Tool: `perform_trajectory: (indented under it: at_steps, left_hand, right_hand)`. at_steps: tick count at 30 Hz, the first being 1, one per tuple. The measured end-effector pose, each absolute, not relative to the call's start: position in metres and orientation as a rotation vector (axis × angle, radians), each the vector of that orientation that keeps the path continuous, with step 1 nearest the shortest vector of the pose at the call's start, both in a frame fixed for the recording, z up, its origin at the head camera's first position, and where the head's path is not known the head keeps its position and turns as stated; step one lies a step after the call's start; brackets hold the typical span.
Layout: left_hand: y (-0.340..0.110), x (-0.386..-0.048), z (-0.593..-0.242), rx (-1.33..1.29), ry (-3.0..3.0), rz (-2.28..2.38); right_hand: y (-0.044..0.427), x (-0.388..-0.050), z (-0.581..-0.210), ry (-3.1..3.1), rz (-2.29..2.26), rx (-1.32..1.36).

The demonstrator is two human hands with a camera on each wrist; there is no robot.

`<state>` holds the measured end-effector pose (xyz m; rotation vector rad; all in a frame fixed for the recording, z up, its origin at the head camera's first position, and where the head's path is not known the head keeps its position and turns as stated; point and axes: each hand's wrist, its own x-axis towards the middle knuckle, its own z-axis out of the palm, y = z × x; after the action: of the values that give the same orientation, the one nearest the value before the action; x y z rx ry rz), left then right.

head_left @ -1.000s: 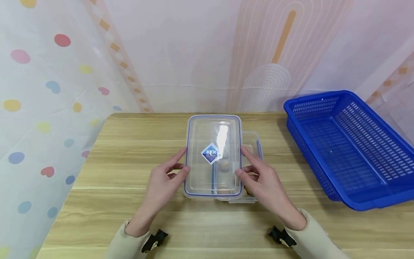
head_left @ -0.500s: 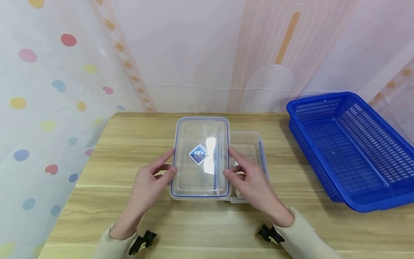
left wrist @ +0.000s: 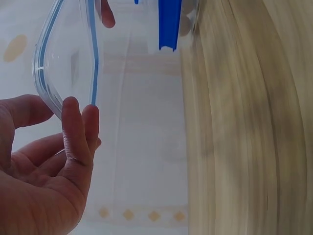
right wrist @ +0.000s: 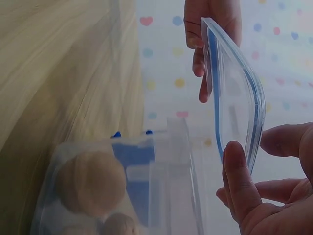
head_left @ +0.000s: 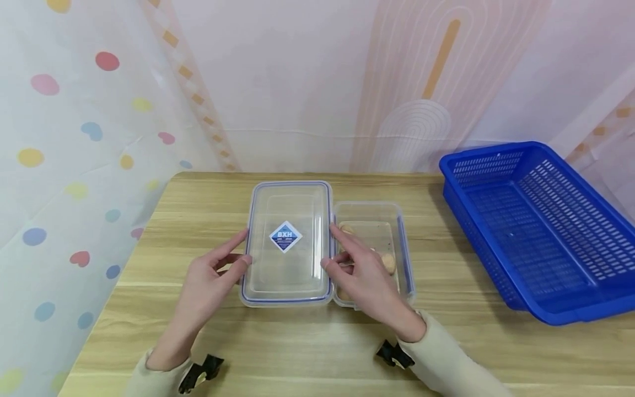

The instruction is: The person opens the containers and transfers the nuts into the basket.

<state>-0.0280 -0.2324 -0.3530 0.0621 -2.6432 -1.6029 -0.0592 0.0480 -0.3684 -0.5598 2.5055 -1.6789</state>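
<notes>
Lid (head_left: 290,262): shifts left, baring more of the container (head_left: 407,259)
Left grip (head_left: 208,281): pinching the lid's left edge
Right grip (head_left: 366,281): pinching its right edge
Position: aloft over the counter (head_left: 297,353), beside the container

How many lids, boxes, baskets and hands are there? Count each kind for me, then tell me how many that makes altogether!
Clear lid: 1
Clear box: 1
Blue basket: 1
Left hand and right hand: 2 hands
Total: 5

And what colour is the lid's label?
Blue and white; the label shows best in the head view.
</notes>
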Motion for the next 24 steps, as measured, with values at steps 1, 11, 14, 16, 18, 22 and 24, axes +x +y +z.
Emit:
perform_trajectory:
  at_steps: [1, 11, 14, 16, 18, 22, 24]
  left_hand:
    - [-0.234, -0.028, -0.353, 0.074, -2.644, -1.603]
    - [-0.258, -0.022, -0.358, 0.091, -2.662, -1.577]
    - [-0.266, -0.019, -0.360, 0.092, -2.693, -1.549]
    - [-0.272, -0.018, -0.362, 0.093, -2.712, -1.523]
    - [-0.277, -0.016, -0.363, 0.096, -2.723, -1.502]
    - [-0.286, -0.013, -0.364, 0.111, -2.767, -1.431]
    - [-0.289, -0.013, -0.365, 0.125, -2.797, -1.384]
  right_hand:
    - [0.046, -0.059, -0.368, 2.511, -1.671, -0.556]
    - [0.021, -0.058, -0.374, 2.482, -1.668, -0.650]
    - [0.013, -0.055, -0.376, 2.463, -1.673, -0.655]
    - [0.008, -0.054, -0.377, 2.444, -1.677, -0.653]
    - [0.002, -0.052, -0.379, 2.434, -1.664, -0.651]
    - [-0.008, -0.050, -0.383, 2.420, -1.630, -0.640]
    - [-0.012, -0.050, -0.385, 2.415, -1.619, -0.639]
